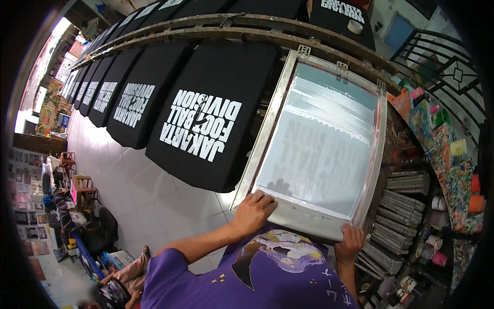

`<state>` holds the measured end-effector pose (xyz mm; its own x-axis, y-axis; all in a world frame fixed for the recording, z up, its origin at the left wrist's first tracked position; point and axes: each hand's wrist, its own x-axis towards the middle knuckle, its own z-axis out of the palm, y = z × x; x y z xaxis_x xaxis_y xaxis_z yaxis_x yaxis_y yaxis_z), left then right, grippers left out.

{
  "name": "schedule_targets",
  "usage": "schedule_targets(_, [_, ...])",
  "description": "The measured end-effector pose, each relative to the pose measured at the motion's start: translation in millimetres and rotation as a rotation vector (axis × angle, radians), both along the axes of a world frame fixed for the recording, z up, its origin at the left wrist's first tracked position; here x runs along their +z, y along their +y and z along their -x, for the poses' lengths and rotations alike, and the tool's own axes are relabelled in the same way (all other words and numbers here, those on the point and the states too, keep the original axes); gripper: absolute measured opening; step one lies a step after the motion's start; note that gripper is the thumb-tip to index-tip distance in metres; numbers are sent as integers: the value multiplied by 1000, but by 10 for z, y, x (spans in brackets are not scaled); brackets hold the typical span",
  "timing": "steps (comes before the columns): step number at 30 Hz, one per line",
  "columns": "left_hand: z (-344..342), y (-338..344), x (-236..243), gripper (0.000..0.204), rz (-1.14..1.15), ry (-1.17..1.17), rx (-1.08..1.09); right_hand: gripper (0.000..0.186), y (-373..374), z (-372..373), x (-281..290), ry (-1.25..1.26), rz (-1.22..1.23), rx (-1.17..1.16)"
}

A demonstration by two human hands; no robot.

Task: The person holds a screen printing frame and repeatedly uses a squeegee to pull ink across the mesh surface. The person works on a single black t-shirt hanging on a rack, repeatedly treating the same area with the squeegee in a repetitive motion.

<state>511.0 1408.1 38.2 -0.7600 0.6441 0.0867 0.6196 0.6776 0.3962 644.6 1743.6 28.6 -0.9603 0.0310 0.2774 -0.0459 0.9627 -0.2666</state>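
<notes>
A silk-screen printing frame [284, 103] with a metal border lies in front of me, slanting away to the upper right. Its mesh [309, 180] carries a pale grey-white film with faint lettering, and streaks of white ink cross the far part. My left hand [253, 213] is closed over the near edge by the left corner. At the near right corner my right hand [351, 241] grips the same edge, fingers curled. To the left, a black T-shirt [226, 72] with white block lettering is stretched over a board. Whatever lies beneath the frame is hidden.
More printed black shirts [135, 98] on boards run off to the left along a wooden rail [216, 33]. A tape roll [354, 27] rests on a far shirt. Stacked frames [393, 221] and a paint-spattered bench [442, 154] stand right. Another person [121, 283] is at lower left.
</notes>
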Motion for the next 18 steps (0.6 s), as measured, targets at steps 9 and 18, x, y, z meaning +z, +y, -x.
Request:
schedule_targets(9, [285, 110, 235, 40, 8, -65, -54, 24, 90, 243, 315, -102, 79, 16])
schedule_targets(18, [2073, 745, 49, 23, -13, 163, -24, 38, 774, 1929, -39, 117, -86, -19])
